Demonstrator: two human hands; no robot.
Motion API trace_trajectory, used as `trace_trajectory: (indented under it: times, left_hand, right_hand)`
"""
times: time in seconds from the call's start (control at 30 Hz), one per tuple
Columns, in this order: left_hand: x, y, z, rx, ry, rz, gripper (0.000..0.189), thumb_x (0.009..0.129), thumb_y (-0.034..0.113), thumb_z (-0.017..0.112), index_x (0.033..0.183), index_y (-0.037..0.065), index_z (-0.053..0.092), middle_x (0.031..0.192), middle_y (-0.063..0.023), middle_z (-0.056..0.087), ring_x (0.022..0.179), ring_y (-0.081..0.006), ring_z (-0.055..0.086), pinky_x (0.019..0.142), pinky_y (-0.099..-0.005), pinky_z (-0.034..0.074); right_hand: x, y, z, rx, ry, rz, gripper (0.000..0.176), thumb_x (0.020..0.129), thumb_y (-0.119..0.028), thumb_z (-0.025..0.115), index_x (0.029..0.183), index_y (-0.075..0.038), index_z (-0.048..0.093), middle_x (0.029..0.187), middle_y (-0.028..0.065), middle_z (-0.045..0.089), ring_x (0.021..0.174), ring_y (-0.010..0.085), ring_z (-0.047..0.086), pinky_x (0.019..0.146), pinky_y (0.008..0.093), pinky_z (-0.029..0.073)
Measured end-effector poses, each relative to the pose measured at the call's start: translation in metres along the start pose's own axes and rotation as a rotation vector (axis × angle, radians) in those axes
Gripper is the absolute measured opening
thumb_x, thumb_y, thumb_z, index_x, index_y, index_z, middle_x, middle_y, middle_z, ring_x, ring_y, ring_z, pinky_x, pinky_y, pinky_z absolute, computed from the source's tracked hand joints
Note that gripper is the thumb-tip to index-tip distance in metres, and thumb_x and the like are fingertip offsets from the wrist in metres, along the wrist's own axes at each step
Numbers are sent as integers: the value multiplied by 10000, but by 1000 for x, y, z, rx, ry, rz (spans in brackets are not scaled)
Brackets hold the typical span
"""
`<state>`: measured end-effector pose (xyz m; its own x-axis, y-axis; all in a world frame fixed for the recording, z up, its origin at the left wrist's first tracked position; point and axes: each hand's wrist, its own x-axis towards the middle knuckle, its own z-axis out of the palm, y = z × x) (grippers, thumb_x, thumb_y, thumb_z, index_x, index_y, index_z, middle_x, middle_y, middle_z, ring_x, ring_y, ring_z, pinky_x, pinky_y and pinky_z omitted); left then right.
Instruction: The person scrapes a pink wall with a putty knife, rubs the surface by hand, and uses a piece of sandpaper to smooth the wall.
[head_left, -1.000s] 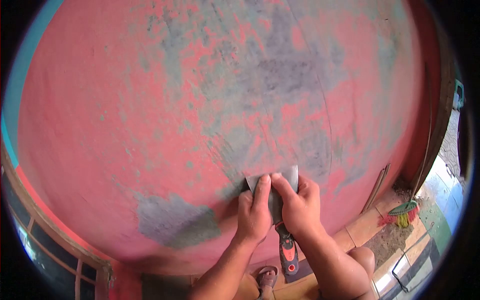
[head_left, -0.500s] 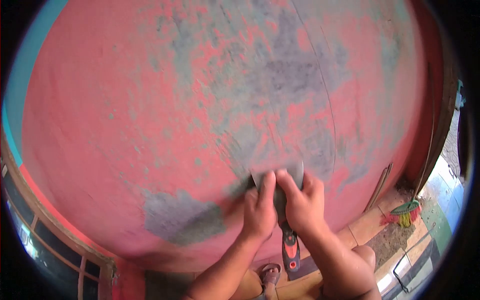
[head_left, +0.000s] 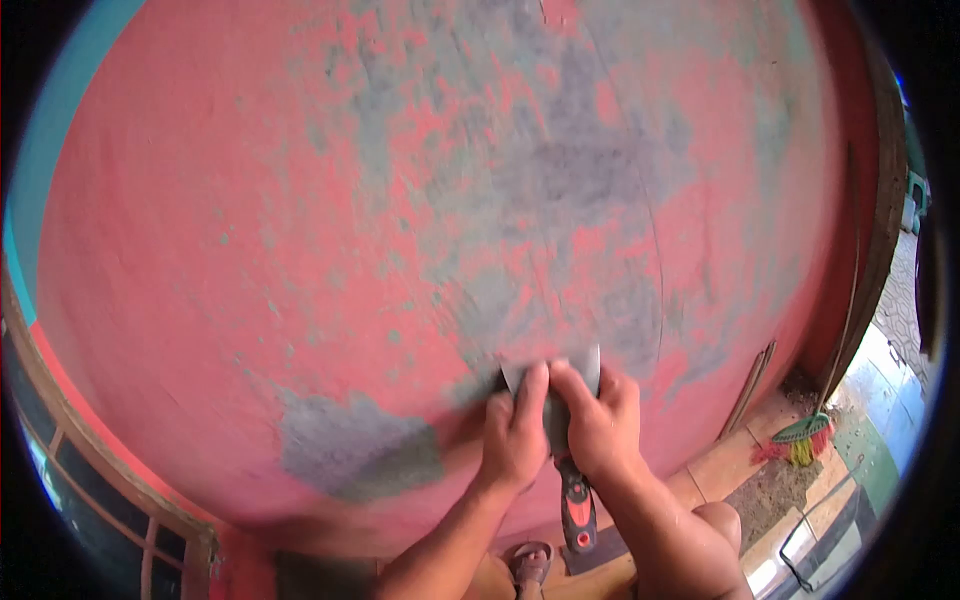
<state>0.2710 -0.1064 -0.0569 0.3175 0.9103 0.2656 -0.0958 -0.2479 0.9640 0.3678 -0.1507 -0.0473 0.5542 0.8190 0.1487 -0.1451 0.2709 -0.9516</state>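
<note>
A wide metal scraper (head_left: 577, 500) with a black and red handle is pressed against the wall (head_left: 180, 250), its blade edge up and its handle hanging down. My left hand (head_left: 517, 435) grips the blade's left side, thumb laid on its face. On the right side my right hand (head_left: 603, 425) grips it the same way, the two thumbs almost touching. Pink paint covers the wall, with worn grey-green patches around and above the blade and a thin crack running down to its right. Fingers behind the blade are hidden.
A green broom (head_left: 800, 430) with red and yellow bristles rests on the tiled floor at the right, beside a heap of debris (head_left: 765, 500). Thin sticks (head_left: 748, 390) lean on the wall. A framed window (head_left: 95, 490) is at lower left. A sandaled foot (head_left: 530, 562) shows below.
The view has shifted slightly. Both hands and the scraper appear a little lower in the picture, with the same grip and the blade still on the wall.
</note>
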Motion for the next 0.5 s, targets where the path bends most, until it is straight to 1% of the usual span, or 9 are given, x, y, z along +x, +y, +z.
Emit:
trace_trajectory:
  times: [0.03, 0.1, 0.2, 0.23, 0.3, 0.33, 0.37, 0.43, 0.5]
  left_hand:
    - [3, 1, 2, -151, 43, -89, 417, 1039, 360, 527, 1132, -16, 681, 1056, -47, 680, 961, -115, 614, 828, -283, 500]
    - [0, 7, 9, -242, 37, -48, 425, 1034, 364, 530, 1110, -22, 690, 1037, -52, 691, 942, -114, 620, 812, -283, 501]
    - [2, -29, 5, -10, 53, 178, 437, 1066, 354, 481, 1001, -23, 693, 874, -3, 675, 814, -66, 591, 690, -264, 492]
    - [5, -27, 3, -2, 36, 168, 434, 1066, 354, 482, 995, -20, 691, 867, -3, 672, 807, -64, 589, 686, -264, 490]
    - [6, 1, 1, 14, 20, 115, 430, 1065, 354, 484, 984, -15, 688, 853, -3, 665, 795, -61, 584, 676, -262, 486]
    - [9, 10, 2, -149, 45, 20, 425, 1061, 351, 494, 954, -14, 685, 848, 2, 664, 791, -67, 585, 671, -266, 483]
    - [9, 20, 6, -243, 45, -4, 437, 1060, 360, 496, 926, -13, 679, 832, 3, 659, 778, -68, 581, 660, -267, 478]
    - [4, 11, 7, -163, 74, 23, 444, 1069, 362, 482, 973, -23, 682, 877, -8, 668, 825, -74, 590, 694, -268, 488]
    - [-2, -13, 3, -62, 20, 63, 436, 1072, 350, 480, 1012, -31, 685, 933, -23, 677, 888, -82, 599, 741, -272, 498]
  right_hand:
    - [0, 0, 1, 10, 0, -4, 348, 920, -272, 670, 818, 60, 650, 659, 39, 616, 662, 81, 545, 585, 306, 469]
    - [5, -1, 3, 40, 1, -52, 345, 921, -271, 669, 831, 62, 651, 664, 44, 618, 660, 80, 560, 581, 302, 478]
    - [-4, 19, 1, 77, 25, -48, 353, 927, -273, 672, 828, 65, 643, 673, 51, 622, 652, 80, 545, 573, 307, 471]
    - [-3, 24, 2, 101, 42, -52, 358, 928, -275, 672, 826, 66, 640, 672, 53, 622, 649, 81, 537, 571, 309, 467]
    - [3, -6, 3, 5, 5, -57, 351, 934, -267, 670, 826, 66, 641, 670, 49, 626, 654, 78, 544, 569, 308, 468]
    - [8, -12, 7, -2, -8, -67, 343, 935, -260, 668, 828, 65, 644, 671, 48, 627, 657, 76, 552, 571, 305, 472]
    - [9, -14, 9, -7, -22, -78, 334, 936, -253, 667, 831, 64, 647, 671, 47, 627, 660, 75, 560, 572, 301, 477]
    - [6, -12, 7, 2, -8, -75, 328, 939, -245, 655, 820, 61, 644, 672, 37, 623, 666, 72, 558, 579, 300, 477]
    - [-6, 8, 2, 59, 39, -47, 341, 939, -252, 651, 809, 63, 637, 669, 39, 619, 665, 73, 547, 582, 304, 472]
